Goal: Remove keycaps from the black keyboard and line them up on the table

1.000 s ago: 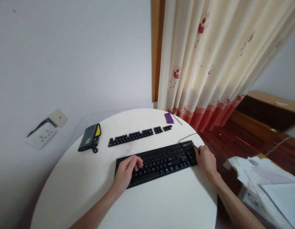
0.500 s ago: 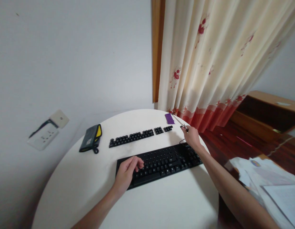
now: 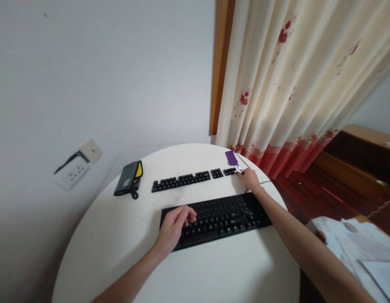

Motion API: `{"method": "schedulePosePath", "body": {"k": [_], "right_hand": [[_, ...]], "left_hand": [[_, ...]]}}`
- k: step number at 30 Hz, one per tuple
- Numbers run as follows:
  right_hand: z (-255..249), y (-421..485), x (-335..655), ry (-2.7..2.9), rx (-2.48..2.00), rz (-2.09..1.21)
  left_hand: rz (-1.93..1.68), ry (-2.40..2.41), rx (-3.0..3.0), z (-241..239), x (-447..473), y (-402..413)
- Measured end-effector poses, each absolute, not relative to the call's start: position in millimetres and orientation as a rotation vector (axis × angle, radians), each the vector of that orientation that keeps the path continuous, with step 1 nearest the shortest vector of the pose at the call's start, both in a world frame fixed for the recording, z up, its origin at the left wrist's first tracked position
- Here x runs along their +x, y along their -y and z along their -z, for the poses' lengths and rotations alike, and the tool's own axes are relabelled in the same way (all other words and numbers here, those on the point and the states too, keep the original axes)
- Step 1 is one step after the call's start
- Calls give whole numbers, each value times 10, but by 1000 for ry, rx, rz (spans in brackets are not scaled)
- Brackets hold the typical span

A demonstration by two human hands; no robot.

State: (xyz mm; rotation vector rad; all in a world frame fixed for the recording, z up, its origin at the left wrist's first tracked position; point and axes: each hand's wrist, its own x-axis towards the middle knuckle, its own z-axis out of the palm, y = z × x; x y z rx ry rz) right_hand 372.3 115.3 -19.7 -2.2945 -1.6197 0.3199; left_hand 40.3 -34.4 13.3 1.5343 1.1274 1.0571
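Observation:
A black keyboard [image 3: 210, 223] lies on the round white table, with bare patches along its upper rows. My left hand [image 3: 177, 223] rests at the keyboard's left end, fingers loosely curled and thumb against them, with nothing visible in them. Beyond the keyboard, my right hand [image 3: 250, 179] pinches a small shiny metal tool [image 3: 240, 168], mostly hidden by the fingers. Its tip is at the right end of a row of loose black keycaps [image 3: 182, 181], set out in groups. Just past the tool lies a purple cloth [image 3: 232, 158].
A grey pouch with yellow lining [image 3: 129, 179] sits at the table's left edge. A pale cable [image 3: 266, 182] runs beneath my right wrist to the table edge. Papers [image 3: 355, 244] are piled at right. Behind stand a wall and a floral curtain [image 3: 277, 105].
My right hand has shifted left with the metal tool, up to the right end of the keycap row. My left hand keeps its place on the keyboard. The whole view has swung slightly left.

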Motion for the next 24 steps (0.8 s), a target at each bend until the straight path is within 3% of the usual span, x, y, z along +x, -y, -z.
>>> {"method": "schedulePosePath", "body": {"k": [24], "right_hand": [[227,-1180,3696,1664,-2272,-321]], "left_hand": [[-1048,-1135,1536,-136,403,339]]}}
